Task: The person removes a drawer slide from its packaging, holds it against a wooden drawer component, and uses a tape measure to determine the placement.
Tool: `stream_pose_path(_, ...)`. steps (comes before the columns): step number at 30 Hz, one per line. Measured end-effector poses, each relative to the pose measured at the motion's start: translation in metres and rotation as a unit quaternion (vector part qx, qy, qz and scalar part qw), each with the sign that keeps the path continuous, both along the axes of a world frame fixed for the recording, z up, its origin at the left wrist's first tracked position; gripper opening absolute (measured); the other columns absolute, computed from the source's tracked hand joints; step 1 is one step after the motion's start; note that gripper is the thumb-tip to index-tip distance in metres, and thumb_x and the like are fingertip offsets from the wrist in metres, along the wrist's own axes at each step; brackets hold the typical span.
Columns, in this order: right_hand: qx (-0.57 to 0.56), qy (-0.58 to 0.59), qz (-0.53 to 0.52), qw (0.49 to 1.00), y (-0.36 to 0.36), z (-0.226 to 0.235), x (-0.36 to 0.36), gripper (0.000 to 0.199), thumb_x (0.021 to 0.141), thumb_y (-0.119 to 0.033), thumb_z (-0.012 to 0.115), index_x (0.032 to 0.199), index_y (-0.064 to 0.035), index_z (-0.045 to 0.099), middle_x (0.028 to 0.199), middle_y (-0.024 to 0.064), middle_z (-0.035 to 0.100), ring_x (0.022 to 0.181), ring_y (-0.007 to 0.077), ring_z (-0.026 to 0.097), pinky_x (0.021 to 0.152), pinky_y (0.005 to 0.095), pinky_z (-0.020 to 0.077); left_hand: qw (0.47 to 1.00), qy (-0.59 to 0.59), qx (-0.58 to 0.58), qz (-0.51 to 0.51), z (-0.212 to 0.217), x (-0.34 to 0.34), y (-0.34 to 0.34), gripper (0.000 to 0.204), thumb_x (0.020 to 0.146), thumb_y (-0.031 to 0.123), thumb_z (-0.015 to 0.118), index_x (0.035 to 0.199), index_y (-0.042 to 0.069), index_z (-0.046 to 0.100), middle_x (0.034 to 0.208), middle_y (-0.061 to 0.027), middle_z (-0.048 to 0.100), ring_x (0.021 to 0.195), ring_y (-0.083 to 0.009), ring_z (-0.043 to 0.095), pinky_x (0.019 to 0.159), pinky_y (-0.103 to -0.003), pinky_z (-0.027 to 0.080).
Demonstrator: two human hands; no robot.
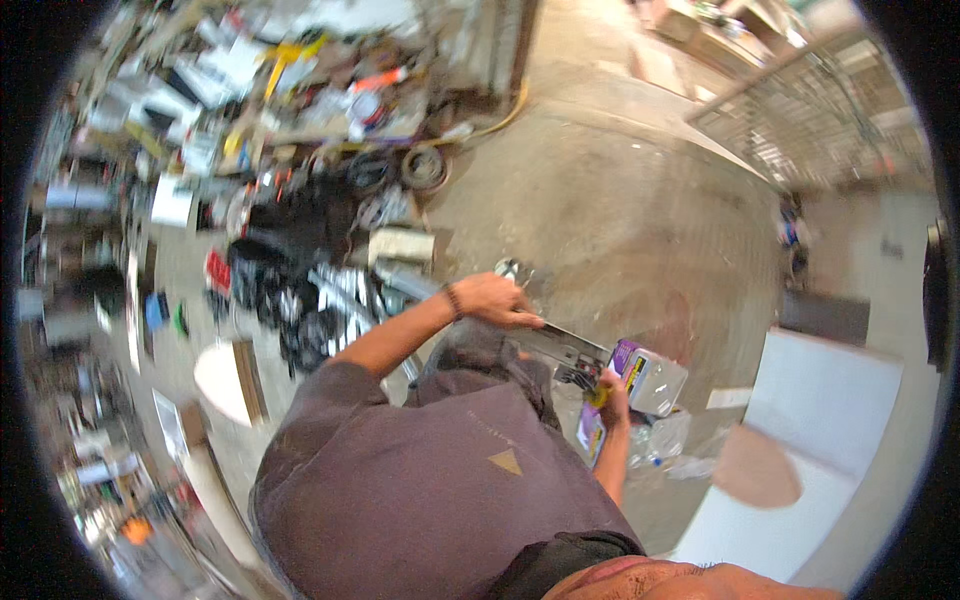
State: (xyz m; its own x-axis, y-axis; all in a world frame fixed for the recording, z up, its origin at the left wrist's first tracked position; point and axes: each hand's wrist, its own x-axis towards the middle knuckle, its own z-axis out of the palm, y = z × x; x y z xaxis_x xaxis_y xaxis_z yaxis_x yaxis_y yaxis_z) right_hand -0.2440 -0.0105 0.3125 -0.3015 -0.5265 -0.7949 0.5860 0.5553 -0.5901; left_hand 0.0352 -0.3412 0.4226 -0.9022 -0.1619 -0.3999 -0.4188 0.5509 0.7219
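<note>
My left hand (497,300), with a dark bracelet at its wrist, is closed on the near-left end of a long flat grey piece (575,345) with a dark edge. This piece slants down toward my right hand (614,400). That hand is closed on a yellow-and-black tool (601,393), whose kind I cannot make out. Small dark parts, too blurred to name, lie beside its fingers. A purple-and-clear package (655,382) is right behind the right hand. Another purple printed piece (588,428) shows beside the right wrist.
Crumpled clear plastic (668,440) lies on the concrete floor (600,210) at the right. Beyond it stand white panels (820,400) with a brown rounded piece (757,467). Black bags and clutter (290,300) fill the left, below a littered workbench (340,120).
</note>
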Motion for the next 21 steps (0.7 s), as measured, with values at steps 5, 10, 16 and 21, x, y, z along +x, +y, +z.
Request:
stream_pose_path(5,-0.036,0.045,0.435,0.899,-0.192,0.096,-0.057,0.064,0.096,-0.059,0.052,0.106,-0.0003,0.074,0.097,0.0096,0.067,0.090,0.0198,0.061,0.082,0.0342,0.0478,0.995,0.075,-0.027,-0.052,-0.022,-0.045,-0.037,0.064,0.090,0.073,0.047,0.087,0.017,0.079,0.075,-0.0172,0.071,0.076,-0.0397,0.068,0.063,-0.050,0.054)
stream_pose_path(10,-0.017,0.089,0.790,0.607,-0.303,0.106,-0.046,0.063,0.084,-0.059,0.070,0.107,0.0000,0.073,0.103,0.0183,0.067,0.100,0.0296,0.062,0.087,0.0423,0.0482,0.996,0.092,-0.014,-0.002,-0.057,-0.072,-0.048,0.068,0.088,0.074,0.048,0.077,0.013,0.078,0.072,-0.0171,0.070,0.075,-0.0396,0.068,0.061,-0.051,0.053)
stream_pose_path(16,-0.031,0.151,0.831,0.534,-0.335,0.065,-0.013,0.065,0.080,-0.061,0.074,0.106,-0.0010,0.073,0.102,0.0195,0.061,0.102,0.0325,0.060,0.088,0.0422,0.0473,0.994,0.056,-0.032,0.086,-0.098,-0.061,-0.045,0.068,0.088,0.073,0.048,0.072,0.013,0.076,0.067,-0.0157,0.069,0.072,-0.0393,0.069,0.060,-0.051,0.054)
stream_pose_path(21,-0.082,0.162,0.856,0.484,-0.344,0.016,0.012,0.062,0.084,-0.059,0.071,0.104,-0.0007,0.073,0.107,0.0213,0.059,0.102,0.0360,0.059,0.089,0.0437,0.0480,0.973,0.124,-0.043,0.188,-0.182,-0.031,-0.015,0.068,0.088,0.071,0.049,0.073,0.009,0.075,0.068,-0.0142,0.068,0.072,-0.0388,0.068,0.063,-0.049,0.053)
